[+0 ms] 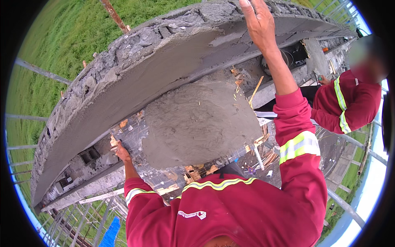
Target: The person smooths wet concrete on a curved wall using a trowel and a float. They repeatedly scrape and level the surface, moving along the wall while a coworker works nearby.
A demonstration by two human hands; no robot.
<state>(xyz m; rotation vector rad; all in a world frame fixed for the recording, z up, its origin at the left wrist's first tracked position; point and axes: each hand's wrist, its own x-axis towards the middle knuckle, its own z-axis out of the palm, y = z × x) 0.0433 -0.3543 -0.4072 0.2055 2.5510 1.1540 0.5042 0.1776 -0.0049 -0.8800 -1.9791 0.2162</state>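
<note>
Centrally, a big heap of wet grey mortar [197,123], piled on a clear flat board [164,175] held just in front of the chest and right under the face of a long concrete wall [135,78]. Rough, lumpy surface on the heap, flecked with small wood chips near its upper right edge. Left hand [121,151] clenched on the board's left edge, fingers hidden behind it, thumb side showing. Right hand [257,22] raised high, fingers loosely spread and released, pressed flat against the smooth wet plaster band near the wall's top edge; fingertips cut off at the upper rim of the picture. Both arms in red long sleeves [298,136] with yellow and silver reflective stripes. Wall top rough and crumbly, running in a curve from lower left to upper right, with a rusty steel bar [115,16] sticking up from it. Below the board, scattered wood scraps [267,154] and grey scaffold tubes [345,208]. Off to the right, another person [349,105] in matching red workwear, crouched near the wall, well apart from the heap. Beyond the wall, green grass [61,37] and metal rails at the left.
</note>
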